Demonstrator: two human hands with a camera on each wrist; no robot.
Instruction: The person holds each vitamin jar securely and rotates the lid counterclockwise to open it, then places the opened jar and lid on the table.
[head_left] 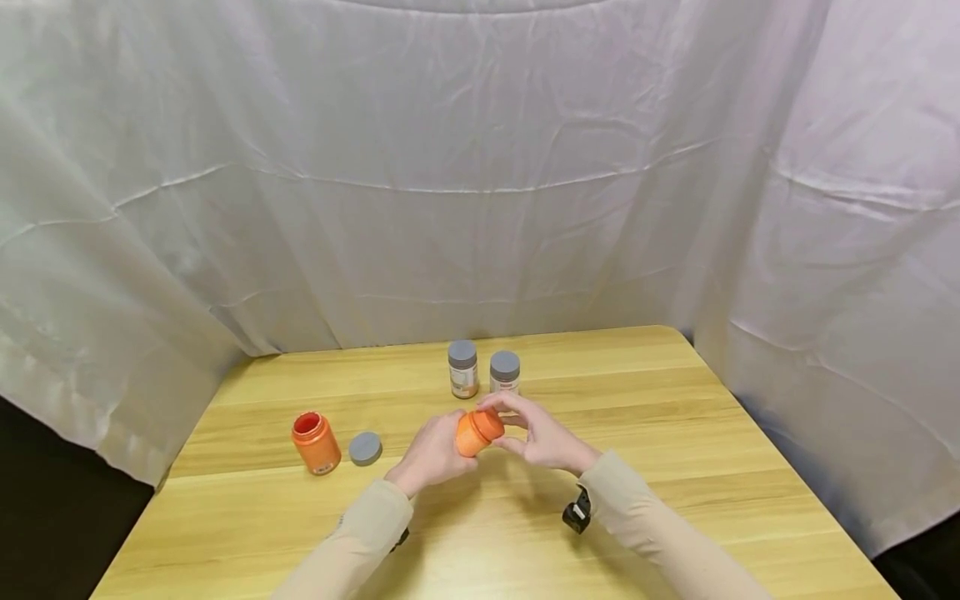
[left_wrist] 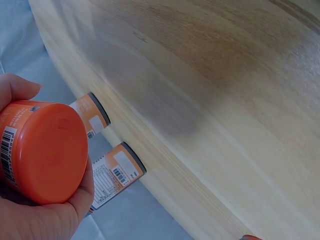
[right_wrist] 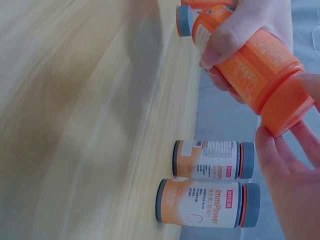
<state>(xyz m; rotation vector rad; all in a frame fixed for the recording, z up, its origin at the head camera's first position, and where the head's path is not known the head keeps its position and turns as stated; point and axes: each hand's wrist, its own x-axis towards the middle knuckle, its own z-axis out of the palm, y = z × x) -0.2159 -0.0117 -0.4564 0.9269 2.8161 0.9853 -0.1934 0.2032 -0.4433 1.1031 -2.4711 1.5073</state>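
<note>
My left hand (head_left: 435, 452) grips an orange plastic bottle (right_wrist: 250, 65) round its body, tilted above the table. The thumb and fingers of my right hand (head_left: 540, 435) pinch its orange cap (right_wrist: 287, 104), which sits on the bottle's neck. In the left wrist view the bottle's smooth orange base (left_wrist: 52, 152) faces the camera, and a barcode shows on its label. Past the hands stand two white-and-orange supplement jars with grey lids, one jar (head_left: 463, 371) farther left and the other (head_left: 505, 372) partly hidden behind my right hand.
An uncapped orange bottle (head_left: 318, 446) stands on the left of the wooden table (head_left: 247, 533). A loose grey lid (head_left: 365, 448) lies flat beside it. Pale curtains (head_left: 465, 242) hang round the table's back and sides.
</note>
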